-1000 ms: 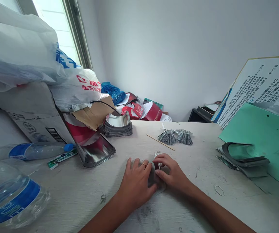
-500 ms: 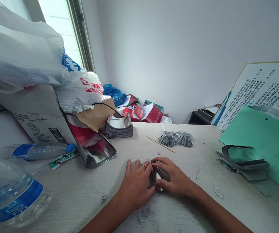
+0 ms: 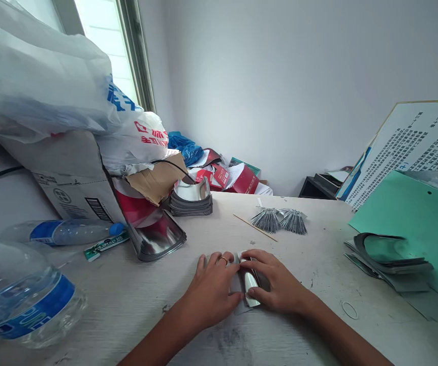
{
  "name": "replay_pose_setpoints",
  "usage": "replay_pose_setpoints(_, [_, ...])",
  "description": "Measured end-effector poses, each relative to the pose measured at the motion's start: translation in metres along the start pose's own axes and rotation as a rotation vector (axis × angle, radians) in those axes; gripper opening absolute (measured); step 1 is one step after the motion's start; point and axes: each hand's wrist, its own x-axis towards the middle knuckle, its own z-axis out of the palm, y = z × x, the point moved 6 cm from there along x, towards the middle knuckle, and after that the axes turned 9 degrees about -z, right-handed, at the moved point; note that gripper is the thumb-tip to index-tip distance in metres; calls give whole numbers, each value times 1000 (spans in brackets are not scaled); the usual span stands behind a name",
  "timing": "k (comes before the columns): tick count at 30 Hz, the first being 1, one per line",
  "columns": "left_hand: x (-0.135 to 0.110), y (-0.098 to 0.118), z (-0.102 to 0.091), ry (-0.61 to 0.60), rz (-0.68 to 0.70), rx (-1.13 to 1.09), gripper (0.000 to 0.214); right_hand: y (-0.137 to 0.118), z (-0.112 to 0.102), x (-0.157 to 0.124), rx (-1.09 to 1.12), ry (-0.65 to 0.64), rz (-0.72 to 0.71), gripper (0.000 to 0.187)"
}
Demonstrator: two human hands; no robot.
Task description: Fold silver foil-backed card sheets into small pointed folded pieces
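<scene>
Between my hands lies a small shiny silver sheet [image 3: 251, 288], with one part curled up and a flatter part under it against the table. My left hand [image 3: 214, 291] lies over its left side, fingers stretched forward and the thumb apart near the sheet's edge; a ring is on one finger. My right hand [image 3: 276, 283] holds the curled part, thumb at the near end and fingertips at the far end. Some of the sheet is hidden beneath both hands. Just beyond them, a thin wooden stick [image 3: 255, 227] lies near two fanned bunches of thin metal strips [image 3: 267, 220].
Curved sheets stand stacked [image 3: 190, 204] at the back left, near another curved silver sheet [image 3: 160, 236]. Plastic bottles [image 3: 32, 305], a box [image 3: 70, 178] and bags fill the left. At right are a green folder [image 3: 405, 213], more curled sheets [image 3: 390, 259] and a white ring [image 3: 349, 310].
The view has shifted slightly, so the surroundings sit a little further right. More of the silver sheet's near end shows between my hands, which keep nearly the same places on it.
</scene>
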Motion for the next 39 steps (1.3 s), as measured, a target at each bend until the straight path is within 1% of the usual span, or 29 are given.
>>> replay_pose_setpoints(4, [2,-1,2,18,10,3,38,-4,1,1,-70,-1,-60,55])
replay_pose_setpoints(8, [3,-1,2,25,-11,5,32,-7,0,3,-97,-11,-53,54])
replay_pose_setpoints(14, [3,-1,2,26,-17,-13,26,-7,1,4,-72,-13,-62,47])
replay_pose_setpoints(19, [3,-2,4,24,-27,-11,28,-8,1,7,-53,-12,-83,45])
replay_pose_setpoints(24, [3,-1,3,1,-40,-13,28,-9,0,7,-59,-14,-135,36])
replay_pose_setpoints(31, [3,-3,5,-35,-49,-46,31,-10,0,8,-41,-44,-197,41])
replay_pose_setpoints(39, [5,-3,7,-17,-40,-38,35,-10,0,9,-53,-38,-176,40])
